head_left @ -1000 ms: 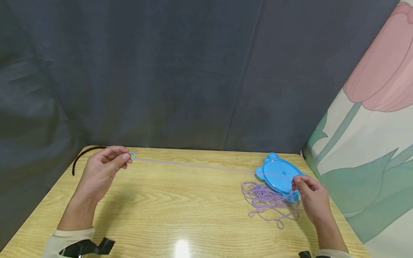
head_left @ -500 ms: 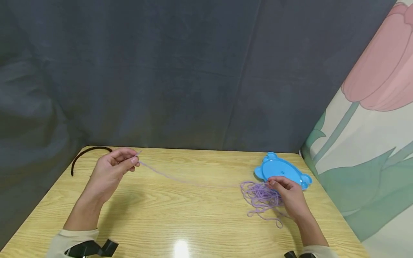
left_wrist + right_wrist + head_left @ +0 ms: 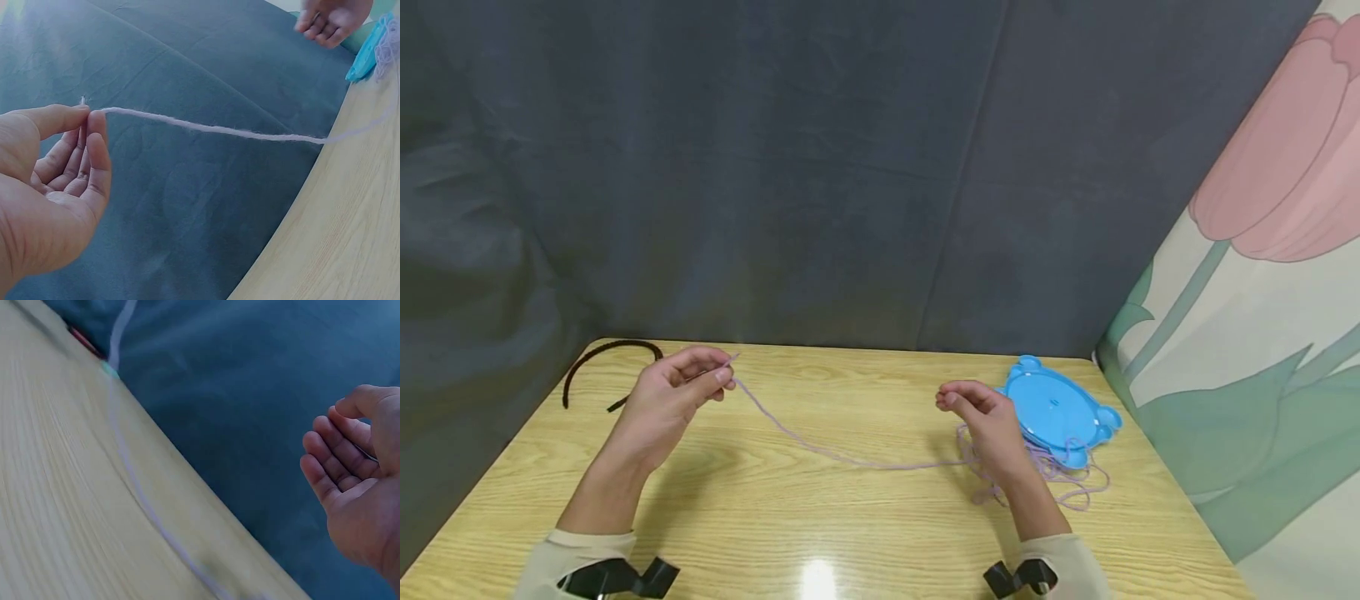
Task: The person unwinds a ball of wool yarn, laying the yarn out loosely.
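Observation:
My left hand (image 3: 662, 408) pinches a pale purple strand of yarn (image 3: 782, 429) between thumb and index finger. A short tail of yarn (image 3: 82, 100) pokes up past those fingertips. From there the strand sags across the table toward the loose purple yarn pile (image 3: 1078, 487). Closer to that pile hovers my right hand (image 3: 988, 421), its fingers loosely curled and thumb close to the index finger. Nothing shows held in it in the right wrist view, where the hand (image 3: 359, 469) is apart from the strand. Part of the pile is hidden behind this hand.
Touching the pile is a blue plastic lid-like piece (image 3: 1048, 408) with rounded knobs. A dark brown fuzzy cord (image 3: 587, 358) curves at the table's back left. In the right wrist view a small pale green spot (image 3: 109, 369) overlaps the strand. A dark curtain (image 3: 775, 183) hangs behind the table.
The right hand has let go of the strand and moved left. The strand has gone from taut to slack. A pale green ring at the left fingertips no longer shows there.

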A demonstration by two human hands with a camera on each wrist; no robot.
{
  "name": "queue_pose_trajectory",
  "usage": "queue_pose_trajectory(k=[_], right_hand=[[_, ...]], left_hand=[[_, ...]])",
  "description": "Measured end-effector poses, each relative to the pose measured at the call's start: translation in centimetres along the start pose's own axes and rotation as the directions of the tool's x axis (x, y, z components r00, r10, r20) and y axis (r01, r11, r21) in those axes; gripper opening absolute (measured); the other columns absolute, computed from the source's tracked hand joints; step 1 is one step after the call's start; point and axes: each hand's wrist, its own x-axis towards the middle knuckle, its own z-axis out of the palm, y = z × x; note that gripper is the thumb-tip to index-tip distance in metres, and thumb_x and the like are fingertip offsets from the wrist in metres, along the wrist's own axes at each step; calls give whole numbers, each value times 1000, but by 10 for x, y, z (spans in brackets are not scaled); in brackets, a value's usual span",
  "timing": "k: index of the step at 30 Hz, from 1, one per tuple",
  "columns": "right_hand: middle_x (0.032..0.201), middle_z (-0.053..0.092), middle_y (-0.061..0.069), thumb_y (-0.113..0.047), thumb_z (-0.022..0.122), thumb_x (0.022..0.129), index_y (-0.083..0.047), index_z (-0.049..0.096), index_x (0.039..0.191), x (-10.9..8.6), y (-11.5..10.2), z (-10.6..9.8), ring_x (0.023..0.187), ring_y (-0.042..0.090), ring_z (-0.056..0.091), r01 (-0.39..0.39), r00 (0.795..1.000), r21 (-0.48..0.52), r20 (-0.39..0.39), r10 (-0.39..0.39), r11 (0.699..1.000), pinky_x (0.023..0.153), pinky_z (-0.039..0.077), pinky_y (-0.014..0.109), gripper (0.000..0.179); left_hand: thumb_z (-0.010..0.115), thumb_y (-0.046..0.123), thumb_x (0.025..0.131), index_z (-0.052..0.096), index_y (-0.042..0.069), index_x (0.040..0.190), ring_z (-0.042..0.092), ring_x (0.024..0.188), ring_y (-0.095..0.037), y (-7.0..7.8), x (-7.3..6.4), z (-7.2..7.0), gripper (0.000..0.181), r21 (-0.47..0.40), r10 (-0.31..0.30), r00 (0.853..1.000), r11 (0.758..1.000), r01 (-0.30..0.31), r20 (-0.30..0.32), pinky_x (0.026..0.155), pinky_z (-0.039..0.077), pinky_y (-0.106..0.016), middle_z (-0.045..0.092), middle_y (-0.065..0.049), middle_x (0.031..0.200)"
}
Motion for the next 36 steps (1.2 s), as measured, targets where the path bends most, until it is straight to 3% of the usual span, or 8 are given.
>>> queue_pose_trajectory(k=[8, 17, 26, 32, 36], right_hand=[[97, 74, -8, -7, 66, 99, 16, 63, 117, 17, -17, 87, 94, 8, 71, 4, 988, 118, 155, -22, 993, 97, 56, 27, 29], [102, 72, -7, -11, 67, 101, 12, 65, 120, 27, -23, 152, 97, 8, 69, -5, 953, 179, 298, -49, 984, 98, 56, 26, 30], [116, 69, 25, -9, 68, 100, 5, 70, 119, 25, -28, 193, 94, 3, 66, 13, 934, 147, 350, -64, 989, 85, 55, 20, 24], [118, 69, 26, -9, 68, 99, 2, 71, 117, 26, -27, 208, 92, 1, 66, 36, 921, 133, 381, -85, 990, 82, 55, 19, 21], [109, 69, 27, -11, 67, 100, 3, 71, 111, 26, -24, 209, 90, 3, 67, 43, 920, 136, 380, -92, 990, 84, 55, 22, 18]], left_hand=[[64, 3, 101, 71, 9, 110, 68, 86, -9, -1, 1, 3, 13, -25, 7, 1000, 1000, -7, 4, 79, 56, -21, 71, 4, 96], [63, 1, 101, 71, 10, 108, 67, 84, -8, -2, 2, 4, 14, -39, 22, 1000, 999, -21, 17, 79, 56, -21, 72, 5, 94], [64, 5, 101, 71, 9, 107, 66, 84, -9, -1, 0, 5, 10, 2, -2, 1000, 1000, 2, 13, 80, 56, -21, 71, 5, 93], [64, 6, 101, 71, 10, 107, 66, 85, -9, -1, 0, 5, 10, 7, -17, 1000, 1000, 17, 12, 81, 56, -21, 71, 6, 93], [64, 7, 102, 71, 11, 108, 65, 86, -9, -1, 0, 5, 10, 18, -28, 999, 999, 27, 16, 81, 56, -22, 70, 6, 94]])
